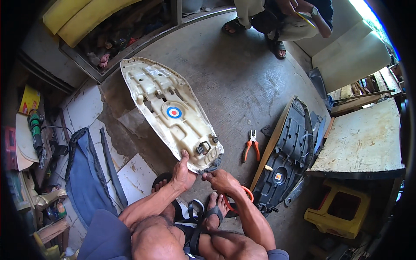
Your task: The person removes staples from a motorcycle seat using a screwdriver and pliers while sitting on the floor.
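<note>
A cream motorcycle seat base [173, 125] is tilted in front of me, its ribbed underside up, with a round blue, white and red sticker. My left hand [184, 177] is closed around its near edge, thumb on top. Dark cover material [215, 164] shows at the near right tip. Beside that tip, my right hand [223, 181] is closed on an orange-handled tool [249, 195]; its working end is mostly hidden by the hand. Orange-handled pliers [252, 145] lie on the floor to the right.
A black seat base [277, 160] lies to the right, near a worn white board [359, 138] and a yellow plastic shell [340, 208]. Blue-grey seat cover material [86, 173] and a green power tool [35, 132] are at left. Another person [281, 17] crouches at the far side.
</note>
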